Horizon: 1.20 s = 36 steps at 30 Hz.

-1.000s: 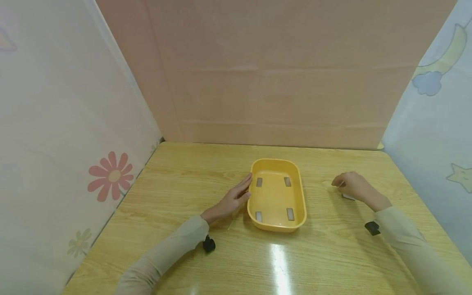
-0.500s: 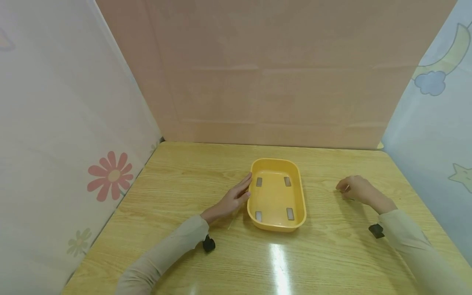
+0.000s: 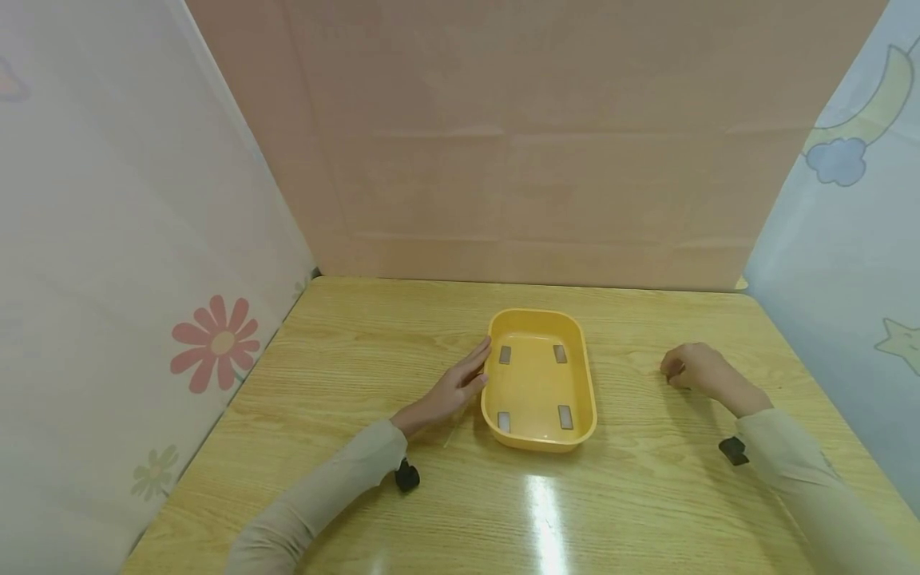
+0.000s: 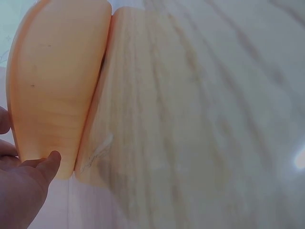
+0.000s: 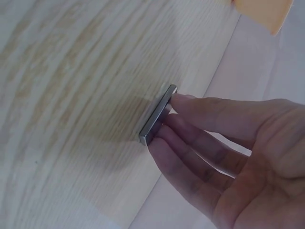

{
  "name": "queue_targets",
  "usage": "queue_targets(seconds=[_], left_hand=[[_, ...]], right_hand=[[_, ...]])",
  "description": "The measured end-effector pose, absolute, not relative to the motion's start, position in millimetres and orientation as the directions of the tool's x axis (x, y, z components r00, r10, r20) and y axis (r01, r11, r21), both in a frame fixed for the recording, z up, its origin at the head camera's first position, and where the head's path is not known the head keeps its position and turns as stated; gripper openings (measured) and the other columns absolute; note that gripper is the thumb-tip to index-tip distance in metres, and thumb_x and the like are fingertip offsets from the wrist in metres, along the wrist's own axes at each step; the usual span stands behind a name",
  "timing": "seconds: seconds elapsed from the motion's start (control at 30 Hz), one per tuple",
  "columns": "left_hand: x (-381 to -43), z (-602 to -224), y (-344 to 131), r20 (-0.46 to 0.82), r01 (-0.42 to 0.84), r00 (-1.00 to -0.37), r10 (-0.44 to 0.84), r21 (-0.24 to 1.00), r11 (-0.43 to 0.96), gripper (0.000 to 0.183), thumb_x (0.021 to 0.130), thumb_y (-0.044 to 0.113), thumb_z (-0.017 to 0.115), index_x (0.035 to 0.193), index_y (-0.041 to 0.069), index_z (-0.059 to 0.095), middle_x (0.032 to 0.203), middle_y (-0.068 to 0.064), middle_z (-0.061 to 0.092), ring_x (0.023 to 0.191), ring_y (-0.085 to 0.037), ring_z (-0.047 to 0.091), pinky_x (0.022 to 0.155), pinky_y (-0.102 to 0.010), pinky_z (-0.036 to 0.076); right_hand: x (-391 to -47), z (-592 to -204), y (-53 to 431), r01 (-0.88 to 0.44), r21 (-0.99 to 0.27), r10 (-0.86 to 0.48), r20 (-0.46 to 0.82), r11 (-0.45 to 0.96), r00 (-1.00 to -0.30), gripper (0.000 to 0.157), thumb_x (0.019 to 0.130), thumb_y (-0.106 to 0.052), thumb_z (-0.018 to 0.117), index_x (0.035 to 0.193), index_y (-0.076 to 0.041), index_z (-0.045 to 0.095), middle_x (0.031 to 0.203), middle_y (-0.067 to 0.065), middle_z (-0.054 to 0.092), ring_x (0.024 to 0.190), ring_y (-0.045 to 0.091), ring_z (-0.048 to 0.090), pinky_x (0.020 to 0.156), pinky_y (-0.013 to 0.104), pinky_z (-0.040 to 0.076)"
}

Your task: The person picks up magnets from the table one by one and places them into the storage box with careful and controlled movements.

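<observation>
My left hand (image 3: 450,389) rests against the left side of a yellow plastic tray (image 3: 591,383), fingers fairly straight. In the left wrist view its thumb lies on the tray's outer wall (image 4: 62,86). Several flat grey rectangular pieces (image 3: 565,417) lie inside on the tray's floor, near the corners. To the right of the tray, my right hand (image 3: 700,371) is low over the table. Between thumb and fingertips it pinches a small, shiny grey metal bar (image 5: 156,117), seen in the right wrist view close to the wood surface. From the head view the hand hides that bar.
The wood-grain table (image 3: 374,335) extends around the tray, with a bright reflection near its front. A plain pinkish-tan sheet (image 3: 539,160) hangs behind it. Patterned sheets stand on the left (image 3: 108,239) and right (image 3: 848,263). Black wrist cameras sit under both sleeves.
My right hand has moved slightly right and toward me, then settled. A pale edge of a piece showed beneath it earlier and is now covered. Left hand and tray stay put.
</observation>
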State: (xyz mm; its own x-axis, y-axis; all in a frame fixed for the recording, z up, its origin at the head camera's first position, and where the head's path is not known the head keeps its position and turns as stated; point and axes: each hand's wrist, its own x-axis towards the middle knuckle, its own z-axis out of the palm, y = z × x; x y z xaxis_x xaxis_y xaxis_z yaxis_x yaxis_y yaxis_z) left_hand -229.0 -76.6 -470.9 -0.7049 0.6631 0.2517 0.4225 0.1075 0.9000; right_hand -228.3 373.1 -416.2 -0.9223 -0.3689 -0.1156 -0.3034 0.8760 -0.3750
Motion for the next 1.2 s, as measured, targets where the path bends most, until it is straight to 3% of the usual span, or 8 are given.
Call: queue_targets(seconds=[0.13,0.37,0.87,1.2], left_hand=[[-229,-471,-77,0.260,0.423,-0.701,0.664,0.901,0.094,0.055,0.106,0.000,0.041,0.153,-0.011,0.015,0.164,-0.014,0.002,0.150,-0.029,0.003,0.118,-0.043,0.018],[-228,-469,-77,0.249,0.417,-0.713,0.656,0.902,0.112,0.055,0.106,0.001,0.041,0.153,-0.010,0.015,0.165,-0.013,0.003,0.150,-0.024,0.005,0.118,-0.036,0.017],[-229,-466,-76,0.254,0.418,-0.698,0.670,0.904,0.092,0.054,0.106,0.000,0.039,0.152,-0.011,0.012,0.163,-0.019,0.000,0.149,-0.032,0.002,0.118,-0.041,0.017],[-213,-437,-79,0.243,0.401,-0.696,0.676,0.912,0.085,0.053,0.104,-0.005,0.041,0.149,-0.015,0.016,0.160,-0.030,0.002,0.148,-0.039,0.005,0.117,-0.043,0.018]], right_hand=[[-230,-418,374,-0.305,-0.367,-0.365,-0.105,0.879,-0.925,0.012,0.075,0.008,0.075,0.086,0.004,0.071,0.084,0.016,0.070,0.081,0.040,0.066,0.069,0.054,0.055],[-230,-417,375,-0.285,-0.364,-0.347,-0.117,0.886,-0.930,0.011,0.076,0.006,0.077,0.085,0.003,0.071,0.084,0.016,0.069,0.081,0.039,0.065,0.070,0.053,0.055],[-232,-419,374,-0.236,-0.375,-0.306,-0.137,0.896,-0.942,0.009,0.078,0.007,0.076,0.083,0.003,0.070,0.079,0.010,0.067,0.061,0.017,0.059,0.061,0.045,0.054],[-232,-421,371,-0.189,-0.399,-0.284,-0.194,0.897,-0.939,0.009,0.081,0.009,0.073,0.084,0.005,0.066,0.081,0.010,0.064,0.059,0.017,0.056,0.062,0.041,0.054]])
